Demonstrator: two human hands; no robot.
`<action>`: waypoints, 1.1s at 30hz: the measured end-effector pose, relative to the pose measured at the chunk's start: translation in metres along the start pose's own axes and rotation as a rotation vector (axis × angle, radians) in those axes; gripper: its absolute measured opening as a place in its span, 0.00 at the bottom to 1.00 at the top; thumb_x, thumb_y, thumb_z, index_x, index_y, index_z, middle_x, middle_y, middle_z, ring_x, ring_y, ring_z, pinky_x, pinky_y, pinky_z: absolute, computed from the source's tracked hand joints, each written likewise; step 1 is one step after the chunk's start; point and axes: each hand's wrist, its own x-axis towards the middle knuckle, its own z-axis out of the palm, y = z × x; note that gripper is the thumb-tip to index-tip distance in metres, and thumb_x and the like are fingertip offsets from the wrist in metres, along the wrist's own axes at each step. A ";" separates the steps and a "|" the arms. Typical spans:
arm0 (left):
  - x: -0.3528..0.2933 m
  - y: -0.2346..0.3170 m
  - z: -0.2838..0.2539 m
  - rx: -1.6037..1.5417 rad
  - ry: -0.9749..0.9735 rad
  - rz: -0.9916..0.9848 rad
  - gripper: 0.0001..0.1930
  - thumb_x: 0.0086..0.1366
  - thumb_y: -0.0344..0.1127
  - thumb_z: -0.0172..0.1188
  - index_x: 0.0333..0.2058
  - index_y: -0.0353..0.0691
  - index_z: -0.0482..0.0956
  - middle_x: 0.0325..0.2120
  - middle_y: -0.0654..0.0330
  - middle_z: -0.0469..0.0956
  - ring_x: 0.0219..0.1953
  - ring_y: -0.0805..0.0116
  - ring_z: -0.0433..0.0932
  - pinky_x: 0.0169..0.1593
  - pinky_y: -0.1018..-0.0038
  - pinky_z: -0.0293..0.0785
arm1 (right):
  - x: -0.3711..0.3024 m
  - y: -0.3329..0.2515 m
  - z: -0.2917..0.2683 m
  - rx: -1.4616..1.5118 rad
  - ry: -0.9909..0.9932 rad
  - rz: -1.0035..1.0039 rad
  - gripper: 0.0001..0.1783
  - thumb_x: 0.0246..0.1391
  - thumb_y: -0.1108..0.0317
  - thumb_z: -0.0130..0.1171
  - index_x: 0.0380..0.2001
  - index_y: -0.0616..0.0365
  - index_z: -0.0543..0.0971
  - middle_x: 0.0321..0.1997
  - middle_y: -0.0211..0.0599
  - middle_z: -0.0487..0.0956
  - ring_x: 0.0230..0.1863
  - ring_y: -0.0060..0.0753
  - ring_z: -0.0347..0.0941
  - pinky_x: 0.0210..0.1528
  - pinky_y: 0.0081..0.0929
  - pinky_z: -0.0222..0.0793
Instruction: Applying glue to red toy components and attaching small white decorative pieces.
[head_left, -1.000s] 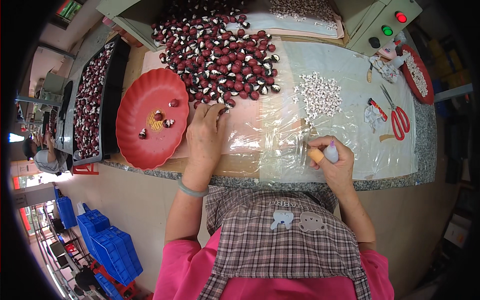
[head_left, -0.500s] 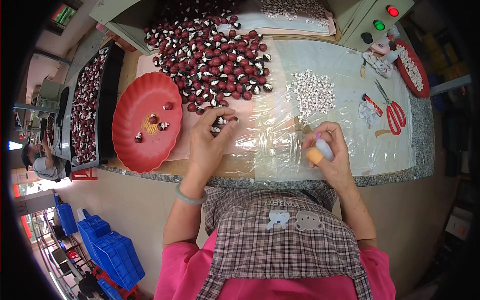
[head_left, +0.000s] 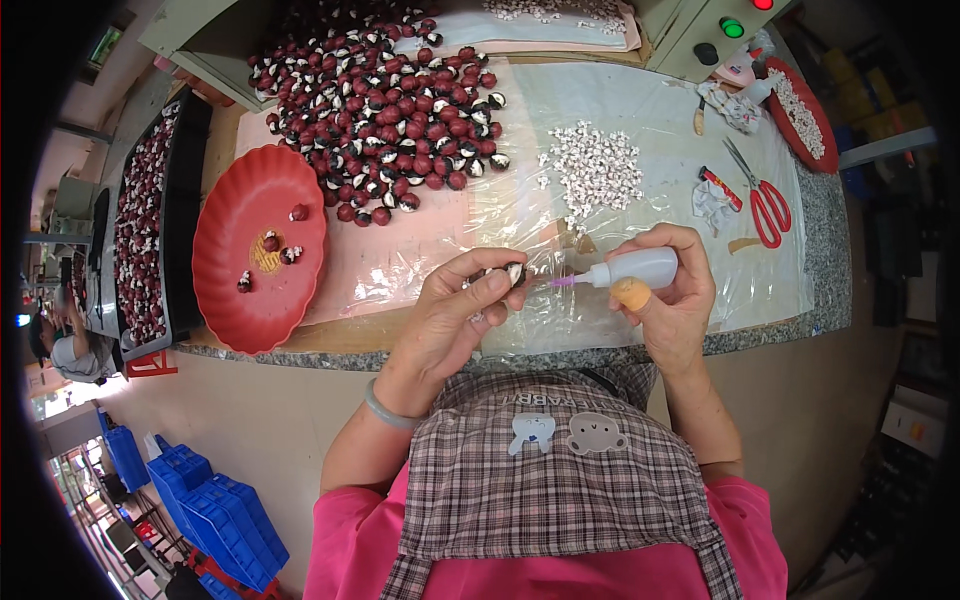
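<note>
The left hand's [head_left: 450,310] fingers pinch a ball [head_left: 516,272] over the worktop [head_left: 828,270]. The right hand's [head_left: 675,300] fingers wrap a bottle [head_left: 645,267], purple tip [head_left: 565,281] near the ball. This looks like lining up; next needs steady aim.

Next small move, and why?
Probably ease the right hand leftward, bringing the squeeze bottle's purple nozzle nearer the dark-and-white ball pinched in the left hand: the nozzle points toward the ball, but a gap shows between them.
</note>
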 end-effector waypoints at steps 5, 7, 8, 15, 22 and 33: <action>-0.001 -0.005 -0.002 0.035 0.020 -0.006 0.14 0.61 0.30 0.62 0.44 0.33 0.76 0.36 0.58 0.76 0.34 0.73 0.72 0.32 0.86 0.67 | -0.004 -0.004 0.003 -0.205 -0.009 -0.089 0.24 0.51 0.71 0.64 0.49 0.62 0.68 0.38 0.42 0.79 0.31 0.23 0.74 0.30 0.17 0.69; -0.001 -0.004 0.000 0.034 0.011 -0.013 0.14 0.60 0.30 0.62 0.44 0.33 0.75 0.36 0.59 0.76 0.34 0.74 0.72 0.32 0.87 0.67 | -0.005 -0.005 0.003 -0.260 -0.016 -0.143 0.24 0.53 0.67 0.63 0.50 0.62 0.68 0.38 0.44 0.79 0.24 0.20 0.72 0.21 0.12 0.63; -0.001 -0.004 0.001 0.034 0.004 -0.017 0.14 0.60 0.30 0.62 0.44 0.33 0.75 0.36 0.59 0.76 0.35 0.74 0.72 0.32 0.87 0.67 | -0.006 -0.005 0.002 -0.304 -0.031 -0.187 0.24 0.54 0.67 0.61 0.52 0.63 0.67 0.38 0.44 0.79 0.24 0.20 0.72 0.22 0.13 0.64; 0.000 -0.005 -0.001 -0.005 -0.010 -0.035 0.15 0.60 0.28 0.62 0.46 0.34 0.75 0.29 0.59 0.78 0.32 0.78 0.76 0.36 0.87 0.73 | -0.010 -0.005 0.003 -0.423 -0.020 -0.244 0.25 0.51 0.68 0.65 0.51 0.67 0.71 0.38 0.44 0.80 0.38 0.30 0.78 0.40 0.24 0.74; 0.001 -0.007 -0.002 -0.018 -0.003 -0.036 0.14 0.61 0.27 0.61 0.46 0.33 0.75 0.30 0.59 0.78 0.32 0.77 0.77 0.36 0.87 0.74 | -0.009 -0.004 0.004 -0.472 -0.027 -0.281 0.25 0.50 0.68 0.66 0.49 0.67 0.72 0.37 0.45 0.80 0.37 0.31 0.79 0.38 0.23 0.74; 0.001 -0.007 -0.002 -0.011 -0.013 -0.050 0.14 0.61 0.27 0.61 0.45 0.33 0.75 0.31 0.61 0.77 0.34 0.76 0.77 0.36 0.86 0.74 | -0.007 -0.009 0.008 -0.634 -0.030 -0.329 0.24 0.46 0.69 0.68 0.46 0.66 0.74 0.35 0.45 0.80 0.35 0.35 0.80 0.35 0.25 0.74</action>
